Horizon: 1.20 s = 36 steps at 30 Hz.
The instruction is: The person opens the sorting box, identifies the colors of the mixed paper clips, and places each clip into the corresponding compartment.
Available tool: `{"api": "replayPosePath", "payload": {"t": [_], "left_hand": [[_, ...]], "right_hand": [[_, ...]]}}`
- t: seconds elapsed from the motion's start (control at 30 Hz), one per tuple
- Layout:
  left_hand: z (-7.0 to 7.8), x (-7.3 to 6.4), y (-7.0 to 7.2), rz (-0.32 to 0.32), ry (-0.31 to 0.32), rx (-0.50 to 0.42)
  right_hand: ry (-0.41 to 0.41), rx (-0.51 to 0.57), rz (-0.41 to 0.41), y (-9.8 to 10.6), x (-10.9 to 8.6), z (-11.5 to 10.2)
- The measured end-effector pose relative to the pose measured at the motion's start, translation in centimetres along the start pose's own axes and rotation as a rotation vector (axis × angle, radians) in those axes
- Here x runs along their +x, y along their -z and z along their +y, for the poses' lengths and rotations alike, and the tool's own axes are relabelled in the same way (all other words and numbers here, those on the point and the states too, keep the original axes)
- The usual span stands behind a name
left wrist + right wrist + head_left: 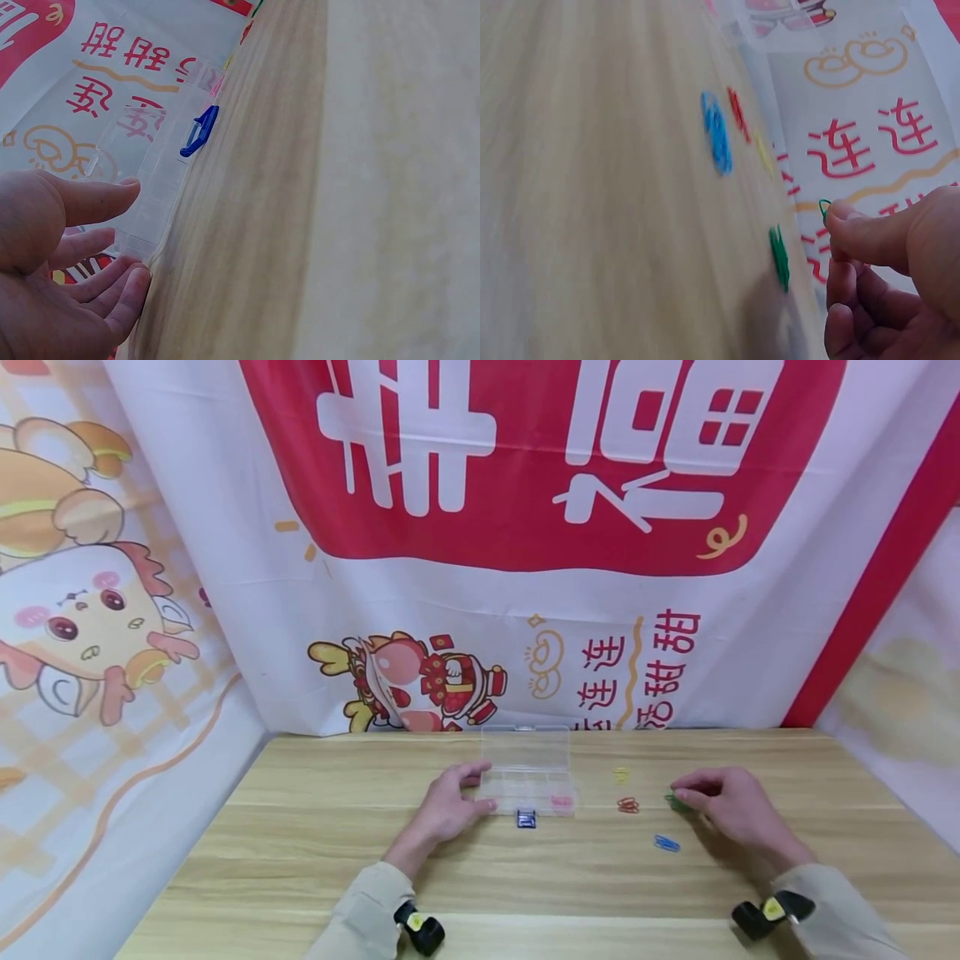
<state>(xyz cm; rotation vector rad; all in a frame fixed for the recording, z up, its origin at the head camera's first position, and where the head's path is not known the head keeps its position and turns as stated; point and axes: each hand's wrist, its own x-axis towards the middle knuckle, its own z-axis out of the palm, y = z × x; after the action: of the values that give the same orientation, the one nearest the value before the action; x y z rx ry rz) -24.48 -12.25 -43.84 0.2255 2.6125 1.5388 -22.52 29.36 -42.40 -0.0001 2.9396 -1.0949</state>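
A clear plastic compartment box (517, 783) stands on the table with its lid (525, 747) raised at the back. Pink paper clips (561, 801) lie in its front right compartment, and a blue latch (527, 819) sticks out at the front. My left hand (447, 803) is at the box's left end, thumb by the front corner and fingers loosely spread along the end. Between thumb and forefinger my right hand (738, 806) pinches a green paper clip (824, 206), raised above a small pile of green paper clips (780, 259).
Left of the right hand lie red paper clips (628, 805), with yellow paper clips (621, 775) behind them and blue paper clips (667, 843) nearer the front. A printed cloth (420, 593) hangs along the back edge of the wooden table (570, 885).
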Motion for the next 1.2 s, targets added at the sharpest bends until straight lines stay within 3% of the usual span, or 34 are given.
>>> {"api": "replayPosePath", "payload": {"t": [0.4,0.77,0.9,1.2], "left_hand": [[-0.2,0.1,-0.2,-0.001,0.003,0.005],[-0.1,0.0,0.0,0.001,0.015,0.012],[-0.1,0.0,0.0,0.001,0.016,0.009],[0.0,0.0,0.0,0.001,0.010,0.006]], "right_hand": [[0.190,0.067,0.056,-2.3,1.6,-4.1],[0.196,0.140,0.027,-5.2,2.9,-7.5],[0.163,0.175,-0.011,-6.0,3.1,-8.6],[0.174,0.145,-0.021,-7.0,3.6,-10.1]]}}
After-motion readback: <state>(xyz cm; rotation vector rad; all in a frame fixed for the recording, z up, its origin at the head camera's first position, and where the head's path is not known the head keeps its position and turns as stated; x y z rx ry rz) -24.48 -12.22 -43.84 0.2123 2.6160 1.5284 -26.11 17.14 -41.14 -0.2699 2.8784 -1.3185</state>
